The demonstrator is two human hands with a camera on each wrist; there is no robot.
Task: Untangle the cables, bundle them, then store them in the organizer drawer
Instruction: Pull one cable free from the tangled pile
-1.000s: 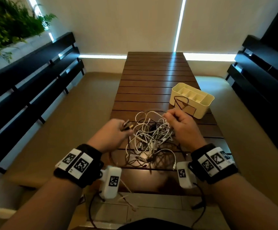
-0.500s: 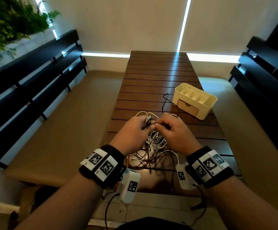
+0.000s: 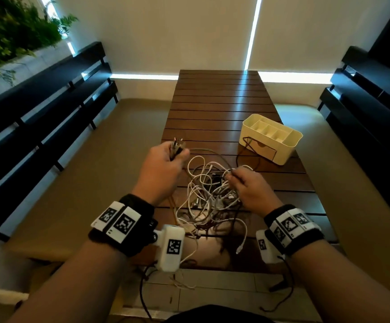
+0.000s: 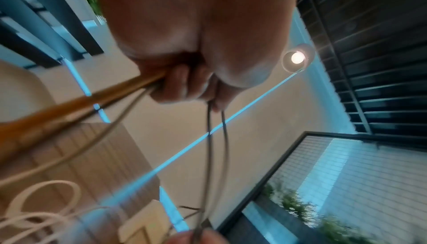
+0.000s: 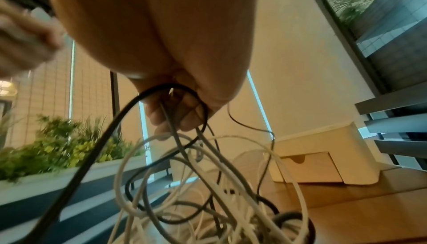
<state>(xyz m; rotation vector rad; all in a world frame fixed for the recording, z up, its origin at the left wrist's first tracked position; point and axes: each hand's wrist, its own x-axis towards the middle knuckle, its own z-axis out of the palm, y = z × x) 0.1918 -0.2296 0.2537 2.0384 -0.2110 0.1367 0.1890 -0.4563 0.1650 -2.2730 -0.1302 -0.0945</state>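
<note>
A tangle of white, grey and black cables [image 3: 210,197] [image 5: 208,184] lies on the near end of the wooden slat table [image 3: 217,108]. My left hand [image 3: 163,166] is raised at the pile's left and grips a bunch of cable ends [image 3: 176,148], with grey strands [image 4: 216,138] hanging from its fingers. My right hand [image 3: 247,190] sits over the pile's right side and pinches a grey cable [image 5: 175,138]; a black loop [image 5: 138,101] runs round its fingers. The cream organizer [image 3: 272,138] [image 5: 323,156] stands beyond, its wooden drawer [image 3: 262,152] [image 5: 312,167] pushed in.
Dark slatted benches [image 3: 38,117] [image 3: 371,101] run along both sides of the table, above tan cushions [image 3: 91,164]. A planter with green foliage [image 3: 10,31] is at the far left. A black cable loop [image 3: 247,148] lies against the organizer's front. Cable ends hang off the table's near edge [image 3: 184,257].
My hands, together over the pile half a second ago, have drawn apart. The left has moved up and left with the cable ends, pulling a grey strand out of the tangle.
</note>
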